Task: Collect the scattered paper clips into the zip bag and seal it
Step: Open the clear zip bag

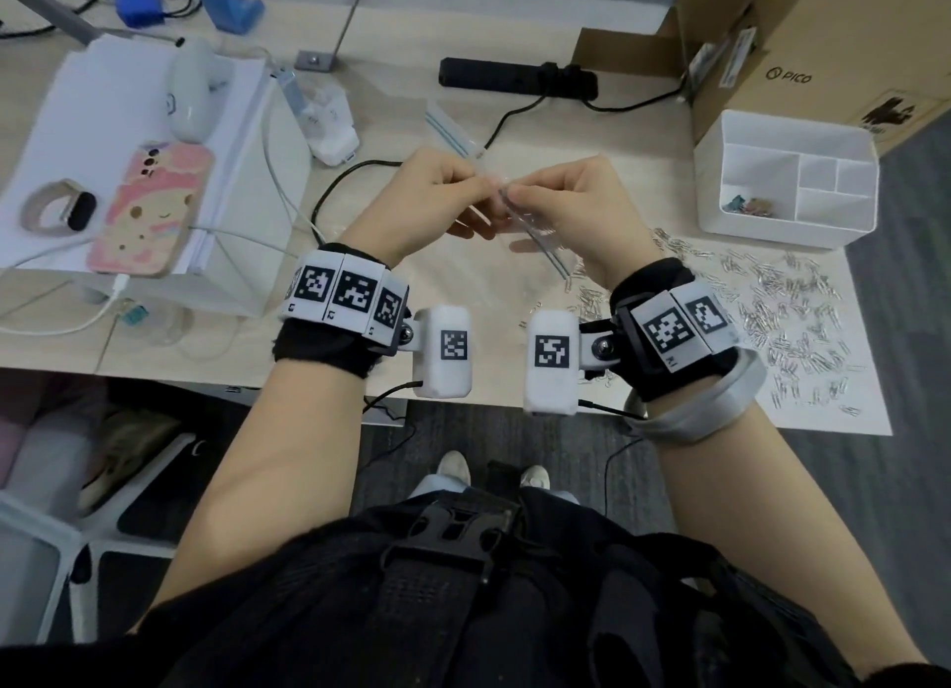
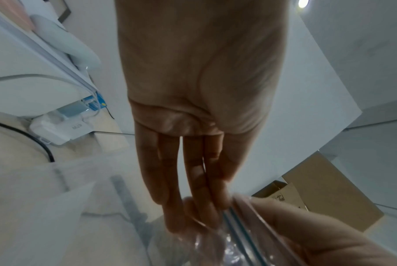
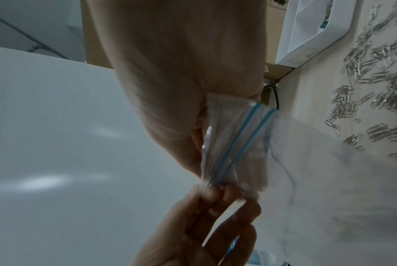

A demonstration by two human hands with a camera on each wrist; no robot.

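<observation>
I hold a clear zip bag (image 1: 535,230) with a blue zip line above the middle of the table. My left hand (image 1: 476,185) pinches its top edge from the left and my right hand (image 1: 514,194) pinches it from the right, fingertips almost touching. In the right wrist view the bag (image 3: 236,140) stretches from my right hand (image 3: 181,90) to the left hand's fingertips (image 3: 212,195). In the left wrist view my left hand (image 2: 193,180) meets the bag (image 2: 238,234). Several silver paper clips (image 1: 772,301) lie scattered at the right. I cannot tell whether any are inside the bag.
A white divided organizer (image 1: 746,136) and a cardboard box (image 1: 823,44) stand at the back right. A second zip bag (image 1: 447,126) and a black power strip (image 1: 514,77) lie behind my hands. At the left, a white box (image 1: 247,214) carries a phone (image 1: 149,209) and a watch (image 1: 62,214).
</observation>
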